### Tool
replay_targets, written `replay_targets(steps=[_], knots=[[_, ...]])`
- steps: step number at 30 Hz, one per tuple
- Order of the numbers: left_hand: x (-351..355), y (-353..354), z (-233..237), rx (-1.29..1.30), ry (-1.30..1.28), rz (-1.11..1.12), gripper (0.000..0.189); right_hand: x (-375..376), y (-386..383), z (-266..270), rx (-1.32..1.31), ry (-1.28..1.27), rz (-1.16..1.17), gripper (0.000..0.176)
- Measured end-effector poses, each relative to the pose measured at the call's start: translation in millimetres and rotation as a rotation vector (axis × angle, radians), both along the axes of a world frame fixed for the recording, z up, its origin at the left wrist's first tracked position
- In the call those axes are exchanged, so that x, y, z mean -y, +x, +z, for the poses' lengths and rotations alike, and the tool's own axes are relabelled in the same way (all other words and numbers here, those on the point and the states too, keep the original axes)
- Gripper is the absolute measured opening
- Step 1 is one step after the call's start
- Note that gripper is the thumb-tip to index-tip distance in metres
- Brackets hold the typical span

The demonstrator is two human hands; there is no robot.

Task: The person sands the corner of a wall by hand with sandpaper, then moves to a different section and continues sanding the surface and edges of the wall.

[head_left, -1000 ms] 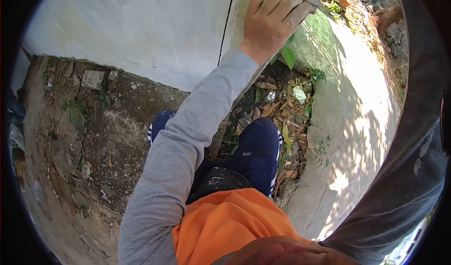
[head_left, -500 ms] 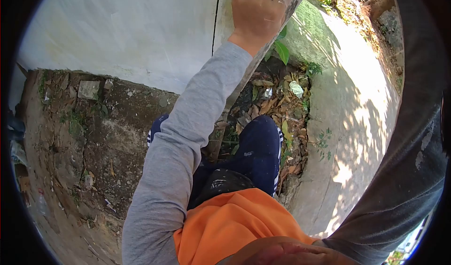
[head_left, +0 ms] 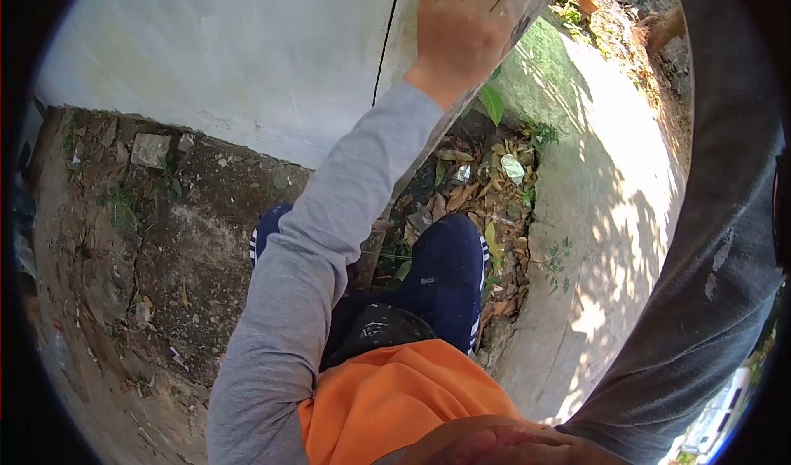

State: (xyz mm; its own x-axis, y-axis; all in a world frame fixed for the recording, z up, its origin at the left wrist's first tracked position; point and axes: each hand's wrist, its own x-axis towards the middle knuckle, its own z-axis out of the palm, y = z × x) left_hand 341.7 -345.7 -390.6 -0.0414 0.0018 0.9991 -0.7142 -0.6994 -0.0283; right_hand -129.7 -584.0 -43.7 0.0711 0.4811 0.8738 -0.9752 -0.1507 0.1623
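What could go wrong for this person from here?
1. The right shoe stands among loose dry leaves in a gap beside the concrete path, so the footing may slip.
2. The left hand leans on the corner of the white wall, right beside a dark vertical crack. That edge might crumble.
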Motion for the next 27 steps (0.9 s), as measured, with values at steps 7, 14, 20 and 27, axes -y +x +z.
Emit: replay_targets(steps=[7,14,20,27], knots=[[-1,-11,-149,-0.173,0.204,-0.018,0.027,9,11,8,-0.087,0.012,-0.049,0.077],[-16,-25,-151,-0.204,0.092,-0.074,0.03,9,-1,4,-0.041,-0.015,-0.059,0.076],[-11,7,-43,-0.012,-0.041,-0.082,0.029,13,52,24,-0.208,-0.027,-0.049,0.076],[-26,-41,-230,-0.505,0.383,-0.053,0.028,21,21,16,-0.2,0.002,-0.105,0.076]])
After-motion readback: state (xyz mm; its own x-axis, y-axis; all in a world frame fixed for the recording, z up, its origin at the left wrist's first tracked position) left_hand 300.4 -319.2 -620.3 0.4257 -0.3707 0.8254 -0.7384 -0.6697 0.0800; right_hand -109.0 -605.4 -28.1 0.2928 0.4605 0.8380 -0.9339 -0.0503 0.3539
